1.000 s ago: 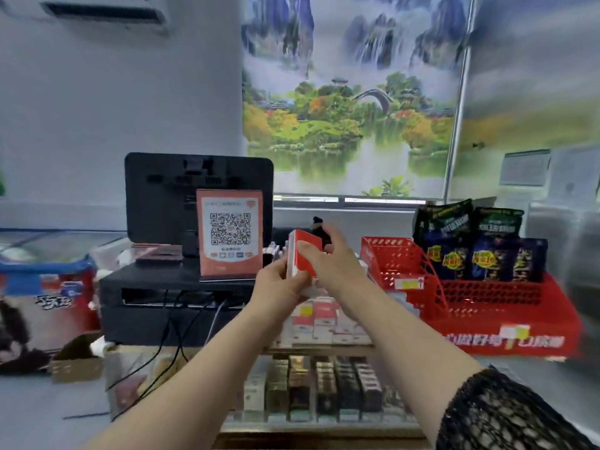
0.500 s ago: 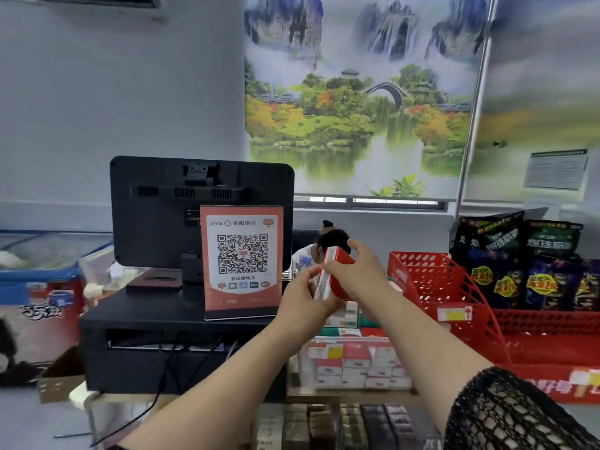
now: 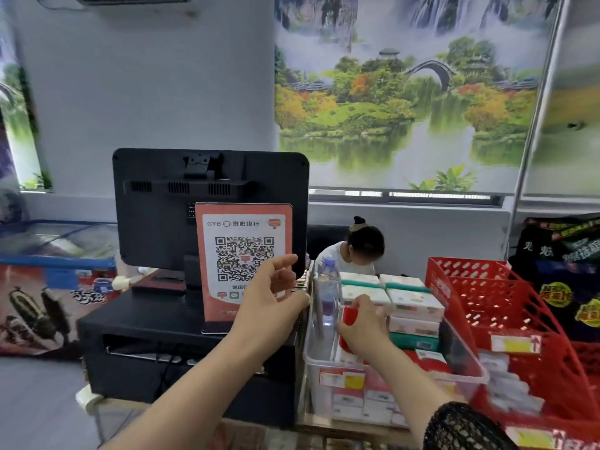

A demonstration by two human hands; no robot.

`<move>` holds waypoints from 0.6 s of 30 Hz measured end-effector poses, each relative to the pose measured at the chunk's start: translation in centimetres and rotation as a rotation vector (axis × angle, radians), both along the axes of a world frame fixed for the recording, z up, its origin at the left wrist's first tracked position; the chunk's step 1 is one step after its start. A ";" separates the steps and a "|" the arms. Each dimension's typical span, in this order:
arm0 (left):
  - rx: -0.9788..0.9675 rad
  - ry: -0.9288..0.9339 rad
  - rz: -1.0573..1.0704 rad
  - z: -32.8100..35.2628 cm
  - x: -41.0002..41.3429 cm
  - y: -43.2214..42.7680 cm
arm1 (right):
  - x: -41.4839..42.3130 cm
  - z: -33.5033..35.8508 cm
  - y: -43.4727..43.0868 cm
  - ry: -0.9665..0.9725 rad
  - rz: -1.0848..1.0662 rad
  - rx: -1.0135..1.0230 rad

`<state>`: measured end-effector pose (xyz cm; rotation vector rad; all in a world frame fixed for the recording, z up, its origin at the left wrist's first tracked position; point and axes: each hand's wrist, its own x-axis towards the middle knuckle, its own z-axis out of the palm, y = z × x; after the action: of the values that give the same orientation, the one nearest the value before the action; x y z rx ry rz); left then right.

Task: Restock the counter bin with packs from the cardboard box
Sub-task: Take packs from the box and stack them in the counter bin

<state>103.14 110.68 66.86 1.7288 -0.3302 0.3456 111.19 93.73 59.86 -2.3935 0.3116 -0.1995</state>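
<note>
red pack (image 3: pixel 350 315), clear bin (image 3: pixel 467 362), red baskets (image 3: pixel 506 306), orange-bordered qr sign (image 3: pixel 244 254), black mesh sleeve (image 3: pixel 461 430), seemingly green-banded white boxes (image 3: pixel 412 303).

Red pack (image 3: pixel 350 315): mostly covered by the right hand (image 3: pixel 360 326); print unreadable. Clear counter bin (image 3: pixel 328 368): near wall partly behind the right forearm; labels on the packs inside blurred. QR payment sign (image 3: pixel 243 251): lower right corner hidden by the left hand (image 3: pixel 266 300). Snack bags (image 3: pixel 565 271), far right: cut by the frame edge, lettering smeared. Red basket (image 3: pixel 506 323): lower right part runs out of view.
</note>
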 end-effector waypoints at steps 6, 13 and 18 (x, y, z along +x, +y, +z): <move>0.048 -0.012 0.007 -1.0 0.4 -0.1 | 2.6 -2.3 1.2 0.195 0.037 -0.249; 0.020 0.024 -0.005 -1.7 0.7 0.4 | 4.0 -3.5 1.1 0.349 -0.040 -0.443; 0.005 0.035 -0.017 -2.1 1.1 0.4 | 4.3 -3.5 0.9 0.379 -0.016 -0.451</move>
<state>104.23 111.04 64.71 1.7341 -0.3207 0.3023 115.44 94.61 56.34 -2.8737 0.5041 0.2043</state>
